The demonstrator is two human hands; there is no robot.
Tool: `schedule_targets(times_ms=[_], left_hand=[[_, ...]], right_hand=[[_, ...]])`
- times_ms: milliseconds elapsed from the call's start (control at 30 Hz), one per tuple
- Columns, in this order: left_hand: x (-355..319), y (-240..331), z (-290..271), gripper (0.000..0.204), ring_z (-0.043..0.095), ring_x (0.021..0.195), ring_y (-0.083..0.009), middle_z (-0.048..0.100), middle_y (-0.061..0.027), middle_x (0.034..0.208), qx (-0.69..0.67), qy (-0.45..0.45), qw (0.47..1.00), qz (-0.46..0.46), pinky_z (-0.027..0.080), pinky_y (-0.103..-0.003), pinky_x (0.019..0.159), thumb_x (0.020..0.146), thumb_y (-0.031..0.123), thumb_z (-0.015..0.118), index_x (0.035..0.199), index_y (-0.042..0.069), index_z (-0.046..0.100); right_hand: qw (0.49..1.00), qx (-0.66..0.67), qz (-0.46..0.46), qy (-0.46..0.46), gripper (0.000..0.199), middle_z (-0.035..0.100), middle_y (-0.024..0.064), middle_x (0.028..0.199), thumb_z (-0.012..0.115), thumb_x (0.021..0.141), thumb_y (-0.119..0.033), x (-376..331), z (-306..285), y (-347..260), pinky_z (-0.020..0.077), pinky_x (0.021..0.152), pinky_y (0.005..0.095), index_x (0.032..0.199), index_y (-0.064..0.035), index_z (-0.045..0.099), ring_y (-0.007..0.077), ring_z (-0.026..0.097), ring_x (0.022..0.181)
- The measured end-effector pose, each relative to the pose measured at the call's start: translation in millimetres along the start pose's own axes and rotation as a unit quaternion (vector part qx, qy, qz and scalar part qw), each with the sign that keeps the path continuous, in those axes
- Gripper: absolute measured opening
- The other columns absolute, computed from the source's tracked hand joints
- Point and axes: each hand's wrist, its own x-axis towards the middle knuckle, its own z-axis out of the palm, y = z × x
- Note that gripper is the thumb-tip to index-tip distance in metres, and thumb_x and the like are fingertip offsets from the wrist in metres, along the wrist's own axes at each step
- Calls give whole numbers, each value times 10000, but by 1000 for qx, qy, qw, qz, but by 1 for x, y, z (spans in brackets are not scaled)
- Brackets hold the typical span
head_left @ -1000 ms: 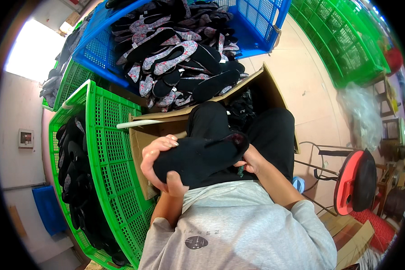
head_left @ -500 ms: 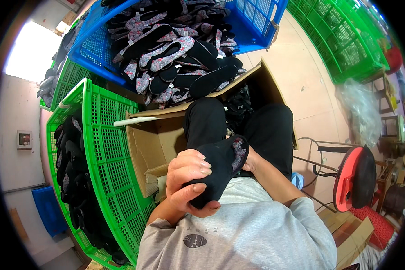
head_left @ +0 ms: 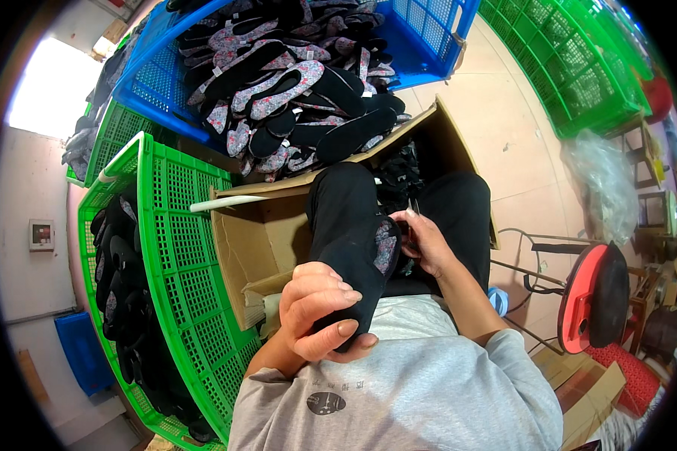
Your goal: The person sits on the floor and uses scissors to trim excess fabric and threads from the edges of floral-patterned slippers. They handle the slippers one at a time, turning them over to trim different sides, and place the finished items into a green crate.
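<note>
My left hand (head_left: 320, 312) grips the near end of a black cloth shoe (head_left: 357, 270) with a flowered lining, held over my lap. My right hand (head_left: 423, 242) pinches the shoe's far edge near the lining; a small dark thing may be between its fingers, I cannot tell what. My black-trousered knees reach into an open cardboard box (head_left: 256, 240) in front of me, with dark items inside it.
A blue crate (head_left: 421, 45) piled with several black and flowered shoes stands ahead. A green crate (head_left: 180, 248) at my left holds dark shoes. More green crates (head_left: 572, 68) stand at the upper right. A red round stool (head_left: 590, 297) is at my right.
The shoe lay flat across my lap under both hands. Now it is turned lengthwise, the left hand has shifted to its near end and the right hand to its far edge.
</note>
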Motion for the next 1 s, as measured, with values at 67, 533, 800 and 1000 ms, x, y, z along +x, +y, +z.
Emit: schedule_targets(times_ms=[67,533,800,1000], left_hand=[[-1,0,0,428,594,808,-240,645,-130,967,3,-4,1000,-2,498,-357,647,725,219,796,1091,123,596],[-9,-1,10,372,594,794,-227,660,-131,958,1,-17,999,48,484,-342,659,704,185,809,1028,111,642],[-10,2,9,394,613,878,-252,650,-135,1001,-1,-60,997,43,514,-391,741,712,193,819,1053,124,635],[-16,-14,9,624,574,1085,-403,523,-241,1192,-14,-35,997,-67,465,-632,933,751,338,823,1232,107,499]], right_hand=[[998,-63,-6,0,285,618,-20,840,612,983,-339,-2,-1,-4,289,460,187,1081,-73,630,40,467,594],[922,-375,-94,34,172,610,-15,736,723,896,-172,-5,16,-7,437,621,233,951,-19,669,52,519,672],[889,-429,-153,49,236,610,101,689,737,862,-211,0,9,4,461,601,317,871,-3,626,169,564,610],[895,-413,-160,55,235,602,62,678,745,871,-203,-1,14,9,454,595,319,857,-11,610,150,541,618]])
